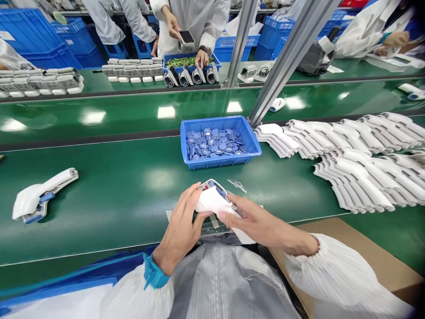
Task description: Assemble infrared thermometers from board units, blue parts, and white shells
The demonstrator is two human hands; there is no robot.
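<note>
The left hand [179, 223] and right hand [257, 218] curl around a white casing [211, 200]. Farther off sits a blue tray [223, 161].

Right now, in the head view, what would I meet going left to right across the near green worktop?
Lone white device → left hand → held white device → right hand → nearer stacked white shells.

The person wears a pale, finely striped coat [215, 283], puffy white sleeves [332, 268] with gathered cuffs [310, 246], and a teal wristband [154, 272] at lower left of centre.
</note>
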